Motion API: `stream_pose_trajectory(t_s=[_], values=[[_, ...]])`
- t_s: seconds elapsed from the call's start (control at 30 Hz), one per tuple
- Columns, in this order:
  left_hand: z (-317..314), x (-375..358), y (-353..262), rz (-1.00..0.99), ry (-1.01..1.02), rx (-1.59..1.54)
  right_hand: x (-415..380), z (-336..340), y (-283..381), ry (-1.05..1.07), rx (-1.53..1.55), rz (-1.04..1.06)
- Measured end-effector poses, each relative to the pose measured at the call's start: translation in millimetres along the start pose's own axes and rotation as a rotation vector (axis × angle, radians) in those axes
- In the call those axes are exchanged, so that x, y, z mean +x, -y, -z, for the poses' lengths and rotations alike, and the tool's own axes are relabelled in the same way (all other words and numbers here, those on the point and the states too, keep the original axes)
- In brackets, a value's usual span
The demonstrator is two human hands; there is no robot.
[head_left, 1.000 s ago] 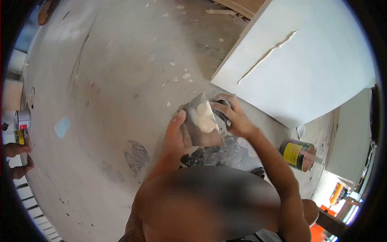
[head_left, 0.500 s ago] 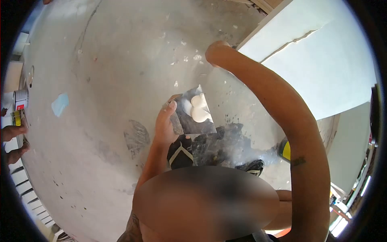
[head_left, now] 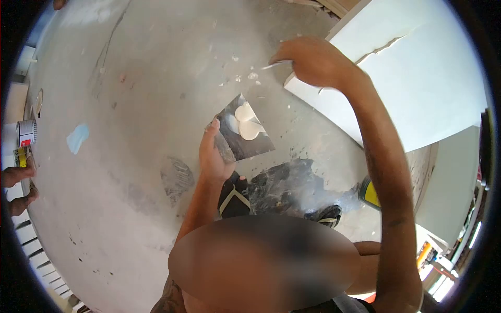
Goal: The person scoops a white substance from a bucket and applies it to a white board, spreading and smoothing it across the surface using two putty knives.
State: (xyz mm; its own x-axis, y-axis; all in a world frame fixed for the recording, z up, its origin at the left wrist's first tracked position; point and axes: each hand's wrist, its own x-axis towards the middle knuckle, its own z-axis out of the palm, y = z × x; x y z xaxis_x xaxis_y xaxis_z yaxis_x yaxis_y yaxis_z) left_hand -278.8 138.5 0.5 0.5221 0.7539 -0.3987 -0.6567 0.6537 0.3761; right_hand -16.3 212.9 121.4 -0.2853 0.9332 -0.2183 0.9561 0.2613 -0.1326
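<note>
My left hand [head_left: 213, 154] grips a dark square plate [head_left: 242, 133] by its near left corner, thumb on top. Two rounded dabs of off-white paste [head_left: 247, 122] lie on the plate. Farther forward and to the right, my right hand [head_left: 308, 60] is closed round a thin, pale-edged tool [head_left: 276, 64], most of it hidden by the fingers. That hand is over the left edge of a large white panel [head_left: 417, 68], which has a ragged line of dried paste across it.
Black sandals stand below the plate, beside a dark stained patch [head_left: 284, 182] on the floor. A yellow-labelled can [head_left: 369, 193] is at the right. At the left are a light blue scrap [head_left: 78, 138], a paint can [head_left: 26, 133] and another person's feet [head_left: 21, 190].
My right hand has turned and shifted right, and the thin tool now shows. The plate in my left hand has tilted round and moved slightly left and up.
</note>
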Motion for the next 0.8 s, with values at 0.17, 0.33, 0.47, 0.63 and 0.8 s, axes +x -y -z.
stream_pose_trajectory(t_s=[0.17,0.33,0.47,0.63,0.8], values=[[-35.4,13.1,17.1,0.048,0.056,-0.104,-96.5,-6.3,36.5,-0.689,0.478,0.333],[-96.9,17.9,35.2,0.133,0.111,-0.030,-128.4,-95.6,52.5,-0.845,0.886,0.494],[-100.3,11.1,33.2,0.062,0.185,0.151,-163.0,-95.0,14.3,-0.526,0.551,0.076],[-113.7,22.7,27.4,-0.031,0.370,0.158,-167.8,-95.3,20.5,-1.291,1.686,-0.431],[-148.9,24.0,19.2,-0.557,0.599,0.737,-172.1,-47.7,62.3,-1.018,2.530,-0.747]])
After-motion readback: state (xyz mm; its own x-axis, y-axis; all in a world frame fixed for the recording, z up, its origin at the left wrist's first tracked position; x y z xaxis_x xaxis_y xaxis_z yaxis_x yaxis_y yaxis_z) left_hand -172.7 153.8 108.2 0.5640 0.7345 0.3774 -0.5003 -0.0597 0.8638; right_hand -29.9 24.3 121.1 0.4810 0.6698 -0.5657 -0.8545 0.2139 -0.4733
